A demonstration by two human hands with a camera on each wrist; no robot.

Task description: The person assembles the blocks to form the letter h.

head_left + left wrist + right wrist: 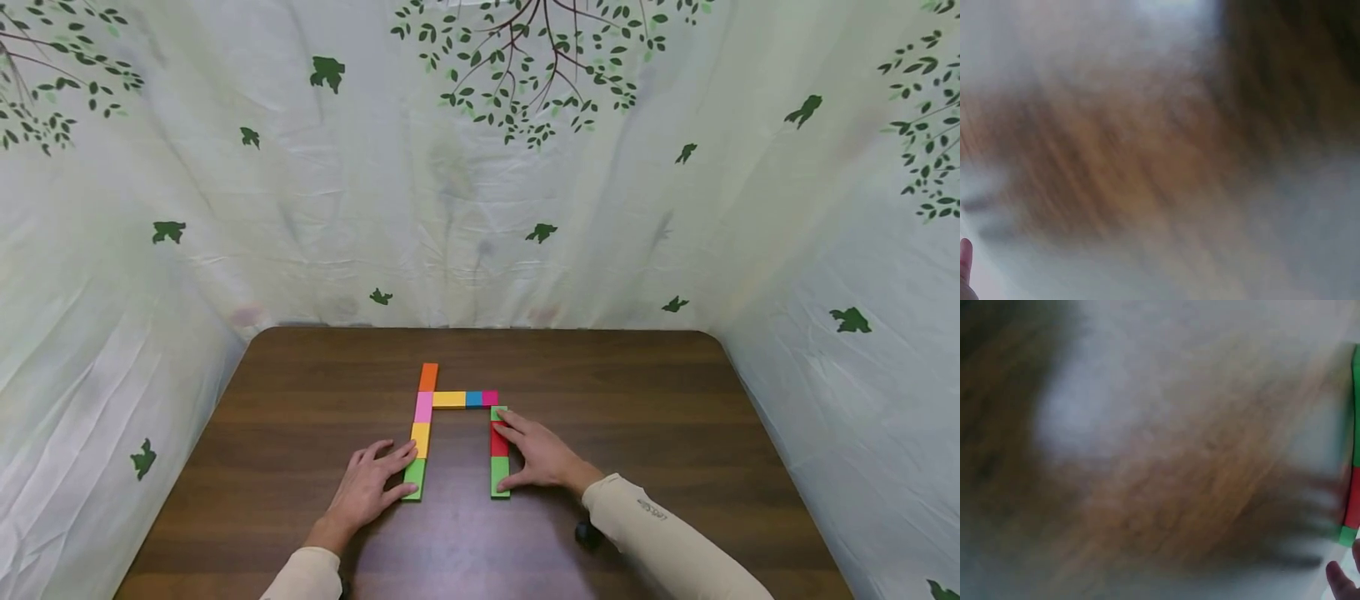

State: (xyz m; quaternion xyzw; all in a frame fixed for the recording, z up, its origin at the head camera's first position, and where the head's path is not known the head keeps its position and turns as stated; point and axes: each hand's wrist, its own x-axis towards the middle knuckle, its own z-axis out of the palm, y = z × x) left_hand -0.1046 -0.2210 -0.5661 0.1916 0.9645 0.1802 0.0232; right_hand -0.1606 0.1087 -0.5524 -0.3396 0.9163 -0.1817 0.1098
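Flat coloured blocks lie end to end on the table. A left column holds an orange block, a pink block, a yellow block and a green block. From the pink one, a row runs right: yellow, blue, magenta. Below its right end stands a column of small green, red block and longer green block. My left hand, fingers spread, touches the left column's yellow and green blocks. My right hand rests fingertips and thumb along the right column.
The brown wooden table meets a pale leaf-printed curtain at its back and sides. A small black object shows beside the right sleeve. Both wrist views are mostly blurred tabletop reflection.
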